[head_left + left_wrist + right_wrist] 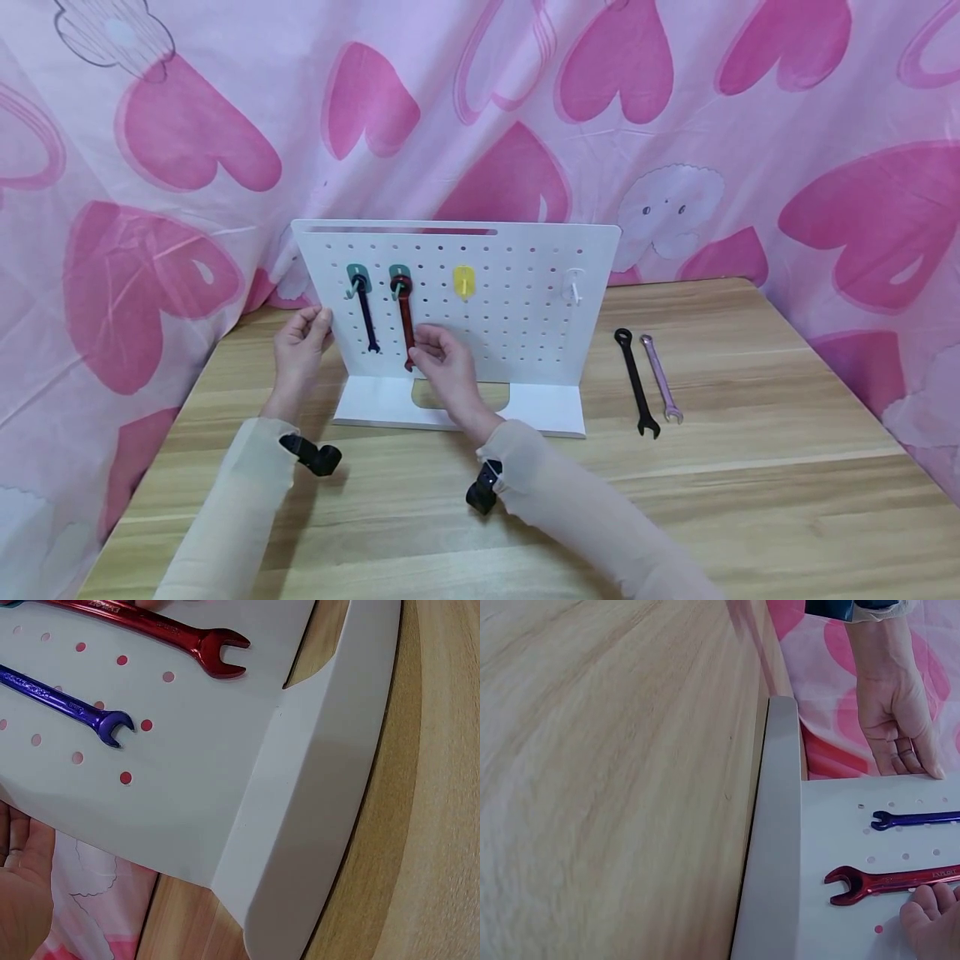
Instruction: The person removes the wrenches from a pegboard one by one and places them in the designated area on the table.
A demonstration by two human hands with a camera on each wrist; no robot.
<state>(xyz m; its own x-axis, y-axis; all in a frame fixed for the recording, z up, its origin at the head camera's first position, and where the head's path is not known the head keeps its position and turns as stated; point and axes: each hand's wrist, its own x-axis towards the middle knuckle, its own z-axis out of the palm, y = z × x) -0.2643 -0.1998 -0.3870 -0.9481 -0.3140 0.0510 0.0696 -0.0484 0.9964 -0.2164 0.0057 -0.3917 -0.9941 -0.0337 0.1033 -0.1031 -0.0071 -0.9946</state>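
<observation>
One red wrench [406,317] hangs by its ring end on a green hook [400,271] of the white pegboard [536,372]; the right hand [448,367] pinches its shank, the left hand [298,346] curling its fingers round the board's left edge. Glossy metal, it should feel stiff, slick and fairly weighty, best held mid-shank. Wood-grain table [750,500] below, pink heart-patterned curtain [285,75] behind.

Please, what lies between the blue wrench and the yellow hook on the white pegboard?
In the head view, the red wrench hangs from a green hook between the blue wrench and the yellow hook.
</observation>
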